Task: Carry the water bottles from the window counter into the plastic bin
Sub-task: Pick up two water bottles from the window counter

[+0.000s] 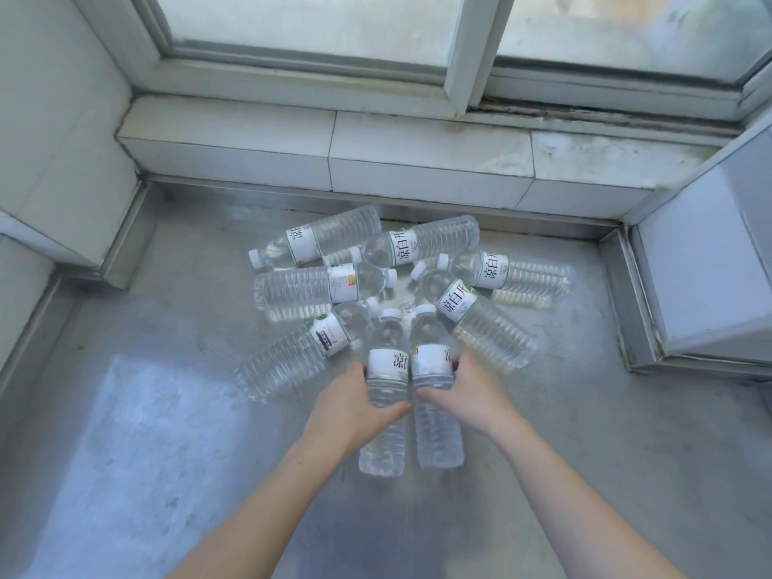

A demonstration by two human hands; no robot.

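Several clear water bottles with white caps and white labels lie in a fan on the steel window counter (pixel 146 411), caps pointing to the middle. My left hand (pixel 351 407) is wrapped around the left near bottle (pixel 386 353) just below its label. My right hand (pixel 468 394) grips the right near bottle (pixel 430 348) the same way. These two bottles lie side by side, caps away from me. Another bottle (pixel 292 357) lies just left of my left hand, and one more bottle (pixel 488 328) just right of my right hand. No plastic bin is in view.
A tiled sill (pixel 334 156) and window frame (pixel 468 56) run along the back. A white wall block (pixel 54 131) stands at the left and a white box-like unit (pixel 710 265) at the right, both edging the counter.
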